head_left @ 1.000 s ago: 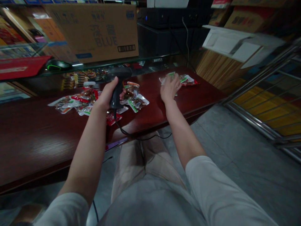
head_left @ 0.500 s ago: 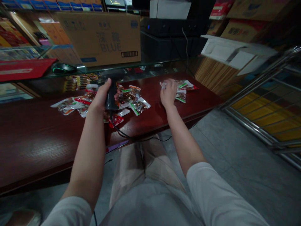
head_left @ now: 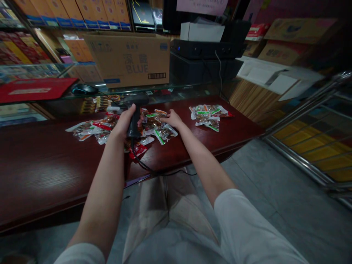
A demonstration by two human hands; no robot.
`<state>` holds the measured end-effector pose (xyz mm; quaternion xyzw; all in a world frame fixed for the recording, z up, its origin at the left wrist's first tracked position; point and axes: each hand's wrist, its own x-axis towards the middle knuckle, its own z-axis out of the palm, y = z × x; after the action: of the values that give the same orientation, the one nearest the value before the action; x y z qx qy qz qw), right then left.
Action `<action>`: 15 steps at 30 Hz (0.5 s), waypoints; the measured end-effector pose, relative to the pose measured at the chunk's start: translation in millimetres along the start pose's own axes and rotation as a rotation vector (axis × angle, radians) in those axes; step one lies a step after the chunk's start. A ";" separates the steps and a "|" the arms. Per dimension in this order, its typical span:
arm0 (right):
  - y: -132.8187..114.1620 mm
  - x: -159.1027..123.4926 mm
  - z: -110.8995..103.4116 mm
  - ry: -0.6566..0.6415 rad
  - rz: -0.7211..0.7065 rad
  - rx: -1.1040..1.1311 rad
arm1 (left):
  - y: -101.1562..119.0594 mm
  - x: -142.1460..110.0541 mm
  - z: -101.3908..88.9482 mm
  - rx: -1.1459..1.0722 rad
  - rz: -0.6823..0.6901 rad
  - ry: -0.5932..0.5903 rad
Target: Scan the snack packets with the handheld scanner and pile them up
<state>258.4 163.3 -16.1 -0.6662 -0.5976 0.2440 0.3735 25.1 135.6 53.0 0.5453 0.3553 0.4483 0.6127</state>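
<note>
My left hand (head_left: pixel 125 123) is wrapped round the handle of a black barcode scanner (head_left: pixel 134 123), whose cord drops over the table edge. Beneath and left of it lies a loose pile of small plastic snack packets (head_left: pixel 95 126) with red, green and orange trim. More packets (head_left: pixel 162 132) from this pile lie between my hands. My right hand (head_left: pixel 173 119) is at their right side, fingers stretched toward them and apart; whether the fingertips touch a packet I cannot tell. Farther right, a second, smaller group of packets (head_left: pixel 207 114) rests on the dark red table (head_left: pixel 55 165).
Behind the table, a glass counter carries a large cardboard box (head_left: pixel 137 62), a computer mouse (head_left: pixel 84 89), a red folder (head_left: pixel 35 89) and black electronic equipment (head_left: pixel 206 49). Stacked cardboard (head_left: pixel 247 95) stands at the right end. A metal rack (head_left: pixel 299 157) is on the right-hand floor.
My right hand has left the right-hand group of packets and moved left to the nearer pile. My left hand still holds the scanner. The view has tilted up somewhat.
</note>
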 end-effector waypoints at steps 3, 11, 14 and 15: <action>4.2 6.0 6.6 -0.035 0.074 -0.010 | -0.8 0.7 2.4 -0.011 -0.013 0.005; 10.3 6.4 2.3 -0.015 0.070 0.012 | -2.1 -2.6 5.9 0.000 -0.011 -0.046; 9.1 9.7 -0.5 -0.071 0.048 0.062 | 0.1 -5.2 9.9 -0.016 -0.025 -0.050; 8.2 10.6 -1.5 -0.092 0.058 0.079 | 0.4 -5.5 11.1 -0.022 -0.034 -0.051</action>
<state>266.4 173.4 -20.4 -0.6560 -0.5847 0.3085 0.3643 33.4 126.6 54.8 0.5438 0.3440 0.4277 0.6348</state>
